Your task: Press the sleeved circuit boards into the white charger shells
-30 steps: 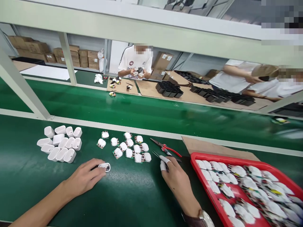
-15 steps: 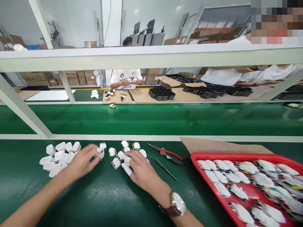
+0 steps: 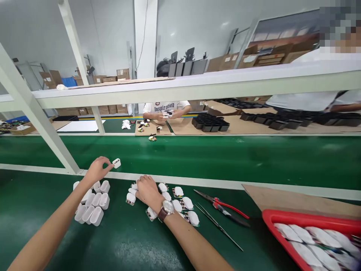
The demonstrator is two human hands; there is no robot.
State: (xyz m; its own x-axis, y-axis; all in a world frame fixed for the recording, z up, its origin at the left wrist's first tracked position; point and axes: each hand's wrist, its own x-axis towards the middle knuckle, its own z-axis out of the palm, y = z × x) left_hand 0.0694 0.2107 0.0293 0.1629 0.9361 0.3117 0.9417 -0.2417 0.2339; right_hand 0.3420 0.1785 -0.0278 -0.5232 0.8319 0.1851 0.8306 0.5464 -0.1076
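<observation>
My left hand (image 3: 98, 169) reaches past the white rail, and its thumb and finger pinch the edge of a small white plastic case (image 3: 116, 163) over the green belt. Dark parts show inside that case. Near the rail, my right hand (image 3: 147, 192) bends palm down over a group of small circuit boards with white tops. Its white-covered fingertips close at one white-topped circuit board (image 3: 130, 198) on the left of the group; the fingers partly hide the contact. Open white cases (image 3: 96, 216) stand in a cluster under my left forearm.
Red-handled pliers (image 3: 222, 206) and metal tweezers (image 3: 218, 226) lie right of the boards. A red tray (image 3: 282, 241) with white-covered parts is at the lower right. The white rail (image 3: 191, 181) separates bench and green belt (image 3: 254, 158). A co-worker (image 3: 166, 109) sits across, holding a part.
My left hand has gone from the boards to beyond the rail with a white case at its fingertips. My right hand has shifted to the left side of the boards. The view has turned.
</observation>
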